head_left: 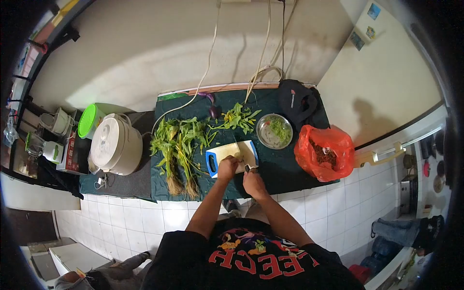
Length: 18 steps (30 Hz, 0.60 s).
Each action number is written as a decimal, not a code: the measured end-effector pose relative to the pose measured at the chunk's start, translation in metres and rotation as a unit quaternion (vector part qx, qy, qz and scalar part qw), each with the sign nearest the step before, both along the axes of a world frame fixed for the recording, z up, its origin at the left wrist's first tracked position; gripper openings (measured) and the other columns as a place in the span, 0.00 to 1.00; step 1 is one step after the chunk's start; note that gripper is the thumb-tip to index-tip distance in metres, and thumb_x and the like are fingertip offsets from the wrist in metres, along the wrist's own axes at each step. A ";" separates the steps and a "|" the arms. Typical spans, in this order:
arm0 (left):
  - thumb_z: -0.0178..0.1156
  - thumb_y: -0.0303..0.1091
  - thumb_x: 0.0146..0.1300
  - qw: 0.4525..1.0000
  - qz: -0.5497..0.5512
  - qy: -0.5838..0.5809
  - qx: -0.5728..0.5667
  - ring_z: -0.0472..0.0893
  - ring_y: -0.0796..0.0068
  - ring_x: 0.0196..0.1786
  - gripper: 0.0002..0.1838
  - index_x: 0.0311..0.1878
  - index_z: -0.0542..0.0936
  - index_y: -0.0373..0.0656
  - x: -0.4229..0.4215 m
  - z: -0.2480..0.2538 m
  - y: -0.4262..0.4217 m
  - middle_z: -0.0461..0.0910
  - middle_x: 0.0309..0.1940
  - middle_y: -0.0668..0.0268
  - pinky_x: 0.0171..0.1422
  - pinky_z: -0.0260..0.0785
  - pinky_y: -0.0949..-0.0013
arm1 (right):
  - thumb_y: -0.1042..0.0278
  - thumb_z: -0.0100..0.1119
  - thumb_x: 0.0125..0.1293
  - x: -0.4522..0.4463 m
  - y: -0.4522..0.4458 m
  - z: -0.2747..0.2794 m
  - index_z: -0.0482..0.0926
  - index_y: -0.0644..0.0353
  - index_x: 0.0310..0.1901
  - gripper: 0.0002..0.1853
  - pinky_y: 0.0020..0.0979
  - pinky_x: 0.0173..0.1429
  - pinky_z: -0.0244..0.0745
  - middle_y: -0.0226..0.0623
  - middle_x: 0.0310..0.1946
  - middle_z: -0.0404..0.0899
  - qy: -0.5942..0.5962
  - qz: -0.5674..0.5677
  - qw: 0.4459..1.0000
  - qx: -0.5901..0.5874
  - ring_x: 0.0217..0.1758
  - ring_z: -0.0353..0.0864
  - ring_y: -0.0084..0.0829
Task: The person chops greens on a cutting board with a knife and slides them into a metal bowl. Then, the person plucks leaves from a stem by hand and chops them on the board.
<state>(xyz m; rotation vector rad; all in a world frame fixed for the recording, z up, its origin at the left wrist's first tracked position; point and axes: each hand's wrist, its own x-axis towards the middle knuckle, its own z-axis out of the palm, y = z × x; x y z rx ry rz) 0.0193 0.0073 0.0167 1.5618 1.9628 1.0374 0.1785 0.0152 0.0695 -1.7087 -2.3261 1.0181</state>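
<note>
A white cutting board [224, 152] with blue ends lies on the dark green table cover. My left hand [228, 168] rests over its near side, fingers closed; whatever they hold is hidden beneath them. Just to the right, my right hand [253, 182] is wrapped around a small knife [247, 168], of which only a little shows. Beyond the board's right end stands a steel bowl [274, 131] holding chopped greens [279, 129]. Leafy stalks with roots [181, 152] lie left of the board. Loose leaves [239, 118] lie behind it, beside a purple eggplant [213, 112].
An open red plastic bag [307, 154] with brown contents sits at the table's right. Behind it is a black cloth item [296, 102]. A white rice cooker [116, 145] and green-lidded container [90, 121] stand left. Other people [401, 233] are at both lower sides.
</note>
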 end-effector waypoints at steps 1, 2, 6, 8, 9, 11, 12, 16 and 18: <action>0.62 0.26 0.54 1.000 0.001 0.000 0.001 0.83 0.50 0.41 0.08 0.37 0.87 0.41 -0.001 0.002 0.000 0.83 0.36 0.54 0.49 0.76 0.56 | 0.59 0.46 0.75 0.001 0.000 0.000 0.68 0.75 0.48 0.20 0.53 0.42 0.80 0.61 0.32 0.82 0.011 0.008 1.000 0.014 0.38 0.84 0.60; 0.63 0.26 0.54 1.000 0.004 -0.009 -0.002 0.83 0.50 0.41 0.08 0.37 0.87 0.41 -0.001 0.003 0.000 0.83 0.36 0.54 0.49 0.76 0.56 | 0.59 0.46 0.75 0.003 0.000 0.000 0.68 0.72 0.45 0.18 0.53 0.42 0.81 0.62 0.32 0.82 0.021 0.017 0.999 0.027 0.37 0.84 0.61; 0.63 0.27 0.55 1.000 0.013 -0.028 -0.001 0.83 0.49 0.42 0.09 0.39 0.87 0.41 0.000 -0.004 -0.001 0.83 0.37 0.54 0.50 0.76 0.56 | 0.59 0.46 0.75 0.013 -0.025 -0.025 0.69 0.73 0.46 0.19 0.54 0.42 0.80 0.62 0.31 0.82 -0.001 -0.004 1.000 0.021 0.37 0.84 0.61; 0.63 0.27 0.55 1.000 0.009 -0.027 0.006 0.83 0.49 0.42 0.09 0.39 0.87 0.40 0.001 -0.003 -0.003 0.83 0.38 0.53 0.50 0.76 0.55 | 0.59 0.46 0.75 0.014 -0.032 -0.027 0.70 0.73 0.47 0.19 0.54 0.42 0.80 0.62 0.31 0.82 0.014 -0.039 0.999 -0.005 0.38 0.84 0.62; 0.63 0.27 0.55 1.000 0.001 -0.026 0.014 0.83 0.49 0.42 0.08 0.39 0.86 0.40 0.001 -0.002 -0.004 0.82 0.38 0.53 0.51 0.76 0.55 | 0.59 0.46 0.75 0.008 -0.026 -0.021 0.70 0.73 0.47 0.19 0.54 0.42 0.80 0.62 0.31 0.82 0.015 -0.037 0.999 -0.005 0.38 0.84 0.62; 0.63 0.28 0.56 0.999 0.009 -0.028 0.021 0.82 0.49 0.43 0.08 0.38 0.86 0.39 0.005 -0.006 -0.007 0.82 0.39 0.52 0.51 0.76 0.55 | 0.60 0.46 0.75 -0.001 -0.005 -0.002 0.70 0.73 0.47 0.18 0.55 0.48 0.78 0.62 0.35 0.82 0.006 -0.015 1.000 -0.020 0.43 0.83 0.61; 0.63 0.28 0.56 0.999 0.015 -0.029 0.030 0.82 0.49 0.44 0.08 0.38 0.86 0.38 0.006 -0.009 -0.007 0.82 0.39 0.52 0.51 0.76 0.55 | 0.60 0.46 0.75 -0.002 -0.002 0.001 0.70 0.73 0.47 0.18 0.55 0.48 0.78 0.62 0.35 0.82 0.005 -0.017 1.000 -0.019 0.43 0.83 0.61; 0.63 0.27 0.56 0.999 0.019 -0.033 0.027 0.82 0.50 0.44 0.07 0.38 0.86 0.37 0.008 -0.014 -0.007 0.82 0.38 0.51 0.51 0.76 0.56 | 0.60 0.47 0.74 -0.004 -0.006 0.007 0.69 0.73 0.48 0.19 0.55 0.46 0.78 0.62 0.35 0.82 0.000 0.022 1.000 0.001 0.42 0.83 0.62; 0.62 0.26 0.56 0.999 0.035 -0.026 0.007 0.82 0.50 0.45 0.07 0.38 0.86 0.38 0.008 -0.012 -0.008 0.82 0.38 0.52 0.51 0.76 0.57 | 0.59 0.47 0.74 -0.001 -0.021 0.001 0.68 0.73 0.48 0.19 0.55 0.45 0.79 0.62 0.35 0.82 -0.002 0.016 1.000 0.006 0.42 0.83 0.62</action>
